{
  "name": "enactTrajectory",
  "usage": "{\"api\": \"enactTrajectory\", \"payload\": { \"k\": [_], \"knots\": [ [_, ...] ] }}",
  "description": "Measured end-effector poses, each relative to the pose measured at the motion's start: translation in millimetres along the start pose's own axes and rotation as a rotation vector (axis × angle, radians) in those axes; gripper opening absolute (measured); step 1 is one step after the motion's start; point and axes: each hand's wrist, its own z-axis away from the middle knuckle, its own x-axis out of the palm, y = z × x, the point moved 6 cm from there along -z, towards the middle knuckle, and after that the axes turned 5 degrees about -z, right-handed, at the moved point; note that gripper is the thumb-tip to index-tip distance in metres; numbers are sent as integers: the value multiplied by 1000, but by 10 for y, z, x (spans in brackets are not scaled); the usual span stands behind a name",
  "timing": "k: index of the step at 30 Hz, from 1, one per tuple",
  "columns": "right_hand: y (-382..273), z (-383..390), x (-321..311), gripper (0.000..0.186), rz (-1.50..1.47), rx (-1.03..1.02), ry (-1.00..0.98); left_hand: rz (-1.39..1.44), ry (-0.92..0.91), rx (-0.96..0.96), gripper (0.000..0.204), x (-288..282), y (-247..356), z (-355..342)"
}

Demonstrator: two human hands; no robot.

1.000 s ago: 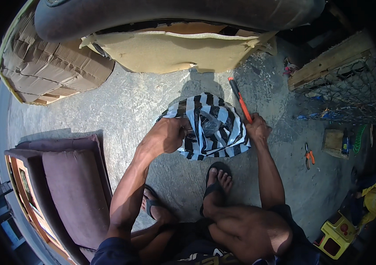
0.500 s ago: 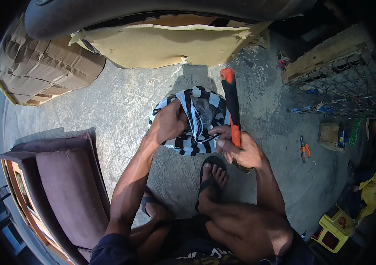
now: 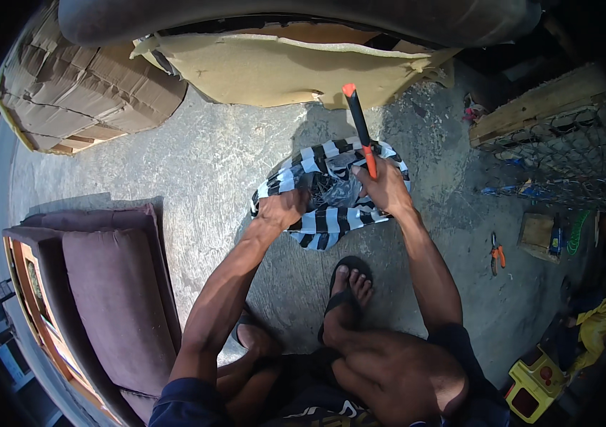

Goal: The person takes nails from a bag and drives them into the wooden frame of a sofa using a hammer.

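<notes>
A black-and-white striped plastic bag [image 3: 326,219] rests on the concrete floor in front of my feet, its mouth spread wide. Crumpled clear plastic [image 3: 340,189] shows inside. My left hand [image 3: 281,209] grips the left side of the bag's mouth, with the fingertips hidden in its dark inside. At the right rim, my right hand [image 3: 386,188] is closed around a hammer whose orange-and-black handle [image 3: 358,121] points up and away from me. The hammer's head is hidden by the hand, which also touches the bag.
Orange-handled pliers [image 3: 497,255] lie on the floor to the right. A dark cushioned seat [image 3: 114,299] is at the left, a cardboard-covered piece [image 3: 89,85] at far left. Foam-lined furniture [image 3: 260,75] stands ahead. A wooden frame with wire springs [image 3: 545,135] and a yellow plastic item [image 3: 536,377] are right.
The bag's mouth has been pulled wider. My right hand has moved up to the bag's right rim with the hammer, and my left hand has shifted slightly right and nearer to me.
</notes>
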Motion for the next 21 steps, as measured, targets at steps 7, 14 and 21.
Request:
{"api": "enactTrajectory", "payload": {
  "k": [7, 14, 21],
  "knots": [
    [194, 174, 196, 48, 179, -355, 213, 529, 42, -159, 45, 287, 65, -284],
    [358, 422, -212, 28, 190, -73, 338, 1328, -107, -311, 28, -427, 700, 295],
    [521, 636, -239, 37, 134, 60, 231, 714, -40, -566, 68, -133, 354, 370]
  ]
}}
